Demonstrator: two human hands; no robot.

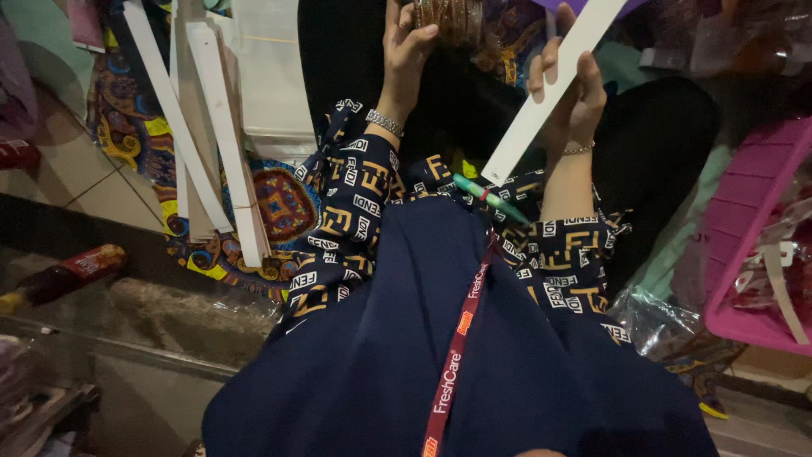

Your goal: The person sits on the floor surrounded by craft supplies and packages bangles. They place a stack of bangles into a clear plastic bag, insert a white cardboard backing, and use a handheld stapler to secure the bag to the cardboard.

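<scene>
Several white strips (207, 127) on tiled floor (85, 182)

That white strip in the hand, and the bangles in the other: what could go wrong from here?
The right hand pinches the long white strip only near its middle, so it might tip or slip. The left hand holds the gold bangles by the fingertips; some could slide off. The green pen lies loose on the lap and may roll away.

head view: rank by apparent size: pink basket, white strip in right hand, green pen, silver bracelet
1. pink basket, cut off by the frame
2. white strip in right hand
3. green pen
4. silver bracelet
</scene>
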